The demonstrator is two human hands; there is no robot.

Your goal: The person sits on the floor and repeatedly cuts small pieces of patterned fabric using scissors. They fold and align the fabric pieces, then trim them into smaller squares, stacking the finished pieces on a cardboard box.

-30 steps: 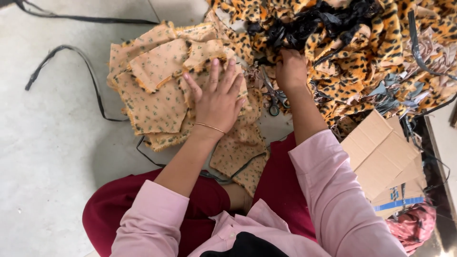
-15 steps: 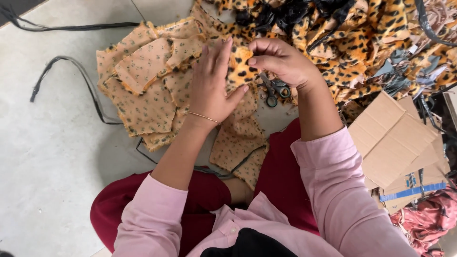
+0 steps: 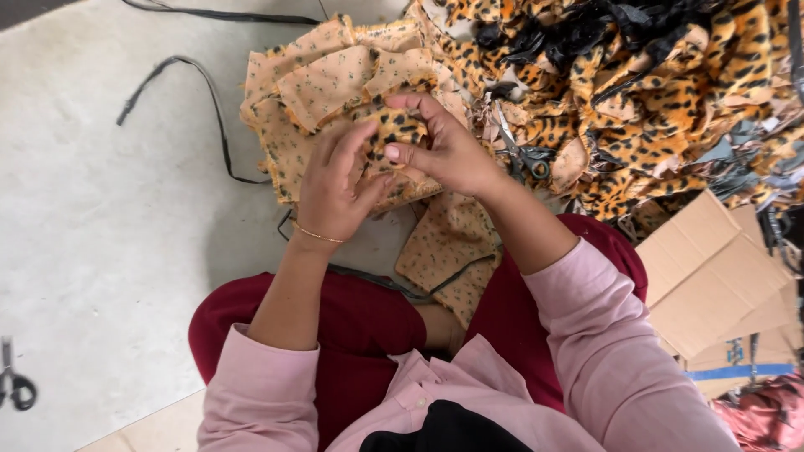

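Leopard-print fabric piece was pinched in the grip of both hands: left hand and right hand closed on it together, above a stack of tan dotted cloth pieces on the floor. Scissors lay just right, beside a leopard fabric heap.

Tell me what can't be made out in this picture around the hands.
- Head view: the leopard scrap is mostly covered by the left hand and right hand, so its shape is unclear.
- Scissors on the fabric pile: blades half buried.
- Second scissors: cut off by the left edge.
- Cardboard: cut off at the right edge.
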